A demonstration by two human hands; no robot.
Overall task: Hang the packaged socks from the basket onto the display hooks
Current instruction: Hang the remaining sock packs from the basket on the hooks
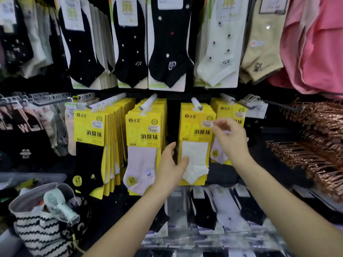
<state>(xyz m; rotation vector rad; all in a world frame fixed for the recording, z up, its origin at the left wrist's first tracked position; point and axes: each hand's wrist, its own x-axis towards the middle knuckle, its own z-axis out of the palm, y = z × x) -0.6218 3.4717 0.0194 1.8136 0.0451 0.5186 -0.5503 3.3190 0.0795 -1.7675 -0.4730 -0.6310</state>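
Note:
A yellow-carded pack of white socks [194, 145] hangs on a white display hook [196, 103] in the middle row. My left hand [171, 164] grips the pack's lower left edge, thumb on the white sock and fingers behind the card. My right hand [229, 138] is at the pack's upper right, its fingertips pinching near a small price sticker [207, 123]. Further packs of the same yellow kind fill the hooks to the left [143, 134] and right [230, 112]. A striped fabric basket [39, 227] stands at the lower left.
A small handheld fan [59, 204] lies in the basket's mouth. Black and white socks hang in the row above, pink garments [315, 43] at the upper right. Copper-coloured hangers [311, 145] crowd the right side. More packaged socks lie on the shelf below [219, 210].

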